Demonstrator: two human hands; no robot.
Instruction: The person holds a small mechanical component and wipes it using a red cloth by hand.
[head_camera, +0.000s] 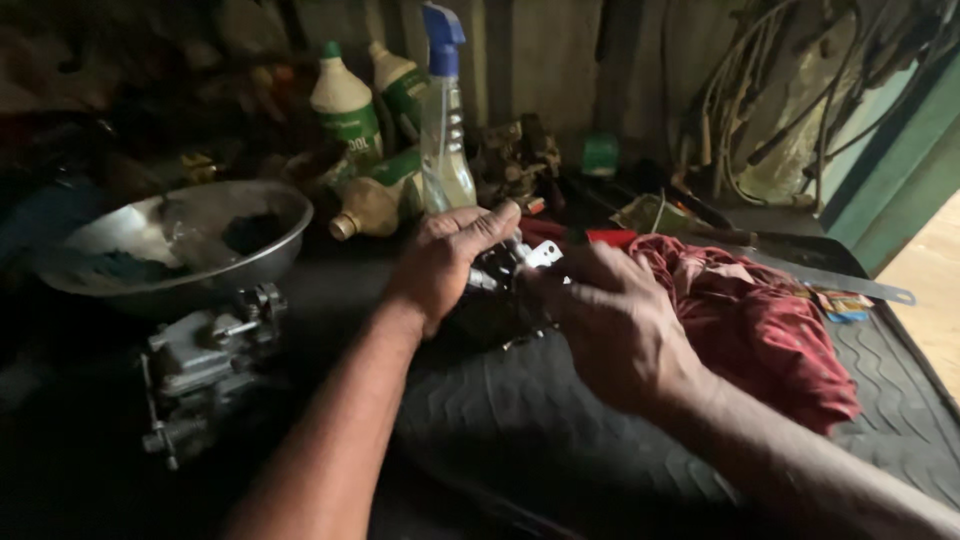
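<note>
Your left hand (445, 262) comes in from lower left, forearm angled up, fingers curled over the top of a small dark metal part (500, 290) with a bright tab. Your right hand (615, 325) reaches in from lower right, back of hand to the camera, fingers closed onto the same part's right side. Both hands are clamped on it, holding it just above the mat's near-centre.

Room: the red rag (760, 325) sits bunched just beside your right hand. A grey carburettor-like assembly (205, 365) lies well apart on the left, below a steel bowl (180, 240). A spray bottle (445, 130) and green-capped bottles (345, 105) stand behind your left hand. A long flat metal blade (830, 278) lies past the rag.

Surface is a black ribbed rubber mat (560, 440), raised lip at right. Dim shed, corrugated wall, cables (790, 90) hanging top right.
</note>
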